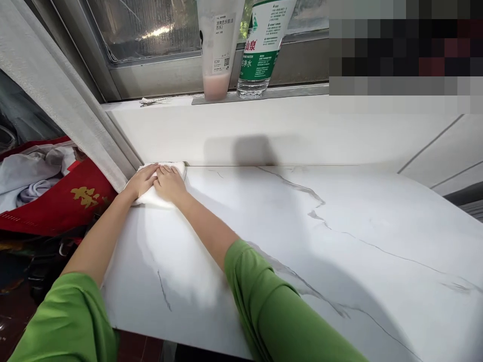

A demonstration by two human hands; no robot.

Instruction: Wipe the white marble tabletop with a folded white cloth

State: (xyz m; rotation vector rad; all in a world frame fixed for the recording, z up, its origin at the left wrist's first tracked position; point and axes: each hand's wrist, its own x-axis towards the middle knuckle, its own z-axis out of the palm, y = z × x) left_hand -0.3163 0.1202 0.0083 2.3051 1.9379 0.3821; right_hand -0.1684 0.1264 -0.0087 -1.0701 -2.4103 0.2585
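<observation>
Cup (219, 48): on the windowsill, a little pink drink left at the bottom; label reads E39.
Bottle (264, 45): beside it, green label, "DRINKING WATER".
Left hand (141, 181): my fingers flat, pressing the white cloth (179, 168).
Right hand (169, 183): flat too, touching my left.
Cloth: far left corner of the marble table (302, 241).

a water bottle (260, 55) and a pink drink bottle (219, 50) stand on the windowsill (302, 91).
</observation>
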